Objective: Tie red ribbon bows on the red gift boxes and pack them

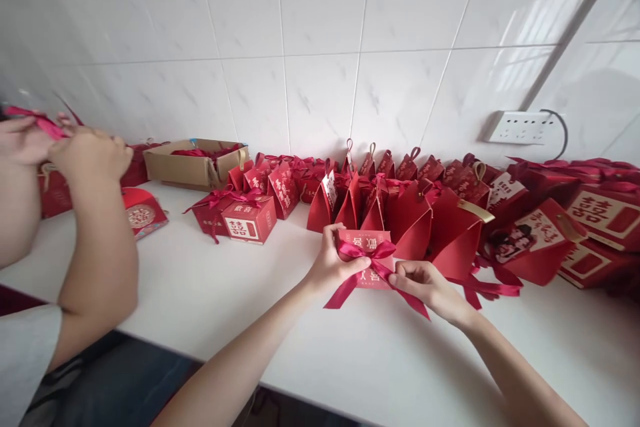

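A small red box (367, 280) with pale lettering is between my two hands, over the white table in front of the standing boxes. A dark pink ribbon bow (367, 253) lies across its upper face, its two tails hanging down to either side. My left hand (334, 261) grips the box's left side, with the thumb pressed on the bow near its knot. On the right, my right hand (423, 283) pinches the ribbon beside the bow, its fingers bent together. The far side of the box is hidden.
Several red boxes (457, 233) stand in rows along the tiled wall. Bow-tied boxes (250, 220) and a cardboard box (183, 167) of ribbon are left of centre. Another person's hands (93, 157) hold ribbon at the far left. A socket strip (520, 128) is on the wall.
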A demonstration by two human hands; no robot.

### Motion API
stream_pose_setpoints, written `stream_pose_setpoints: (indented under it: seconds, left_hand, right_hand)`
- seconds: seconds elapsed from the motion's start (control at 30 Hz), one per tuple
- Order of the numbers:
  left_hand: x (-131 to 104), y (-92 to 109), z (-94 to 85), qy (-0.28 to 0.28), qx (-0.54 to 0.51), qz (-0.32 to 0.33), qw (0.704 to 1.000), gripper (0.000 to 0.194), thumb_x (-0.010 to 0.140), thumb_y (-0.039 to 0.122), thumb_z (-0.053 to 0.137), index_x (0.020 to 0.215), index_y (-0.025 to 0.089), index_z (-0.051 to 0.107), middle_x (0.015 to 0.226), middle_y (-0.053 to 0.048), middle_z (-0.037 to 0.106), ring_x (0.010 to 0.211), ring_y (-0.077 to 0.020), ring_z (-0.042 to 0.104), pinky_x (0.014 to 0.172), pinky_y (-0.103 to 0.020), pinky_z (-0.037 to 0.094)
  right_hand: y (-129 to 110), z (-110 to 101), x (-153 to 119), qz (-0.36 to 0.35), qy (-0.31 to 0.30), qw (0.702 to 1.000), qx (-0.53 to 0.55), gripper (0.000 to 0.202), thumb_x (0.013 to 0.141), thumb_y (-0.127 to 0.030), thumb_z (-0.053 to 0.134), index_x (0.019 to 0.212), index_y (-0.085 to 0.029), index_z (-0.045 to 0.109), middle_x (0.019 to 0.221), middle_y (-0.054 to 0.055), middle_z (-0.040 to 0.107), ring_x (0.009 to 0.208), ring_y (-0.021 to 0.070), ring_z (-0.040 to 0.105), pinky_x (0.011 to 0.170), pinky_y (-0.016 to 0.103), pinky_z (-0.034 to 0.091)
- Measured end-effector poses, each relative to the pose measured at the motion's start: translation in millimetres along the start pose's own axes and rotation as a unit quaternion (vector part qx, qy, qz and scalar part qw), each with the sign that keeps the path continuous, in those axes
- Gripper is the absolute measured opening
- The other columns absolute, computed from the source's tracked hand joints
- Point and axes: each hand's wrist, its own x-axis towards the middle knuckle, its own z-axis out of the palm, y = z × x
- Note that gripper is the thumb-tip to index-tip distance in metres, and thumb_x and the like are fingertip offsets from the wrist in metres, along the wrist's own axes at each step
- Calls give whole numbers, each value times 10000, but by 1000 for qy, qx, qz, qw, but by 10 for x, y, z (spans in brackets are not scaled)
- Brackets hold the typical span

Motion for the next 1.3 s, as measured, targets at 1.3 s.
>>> stream_pose_setpoints:
  seconds: [1.3]
  left_hand:
    - [49, -138, -55, 62, 269, 229, 934, 503, 818, 372, 588, 1244, 235, 359, 1349, -125, 433, 1232, -234, 481, 1002, -408, 437]
  right_hand:
    - [-12, 258, 29, -128, 281, 948, -71, 289, 862, -445, 497, 696, -215, 440, 751, 3, 463, 676, 145, 506, 574, 263, 448]
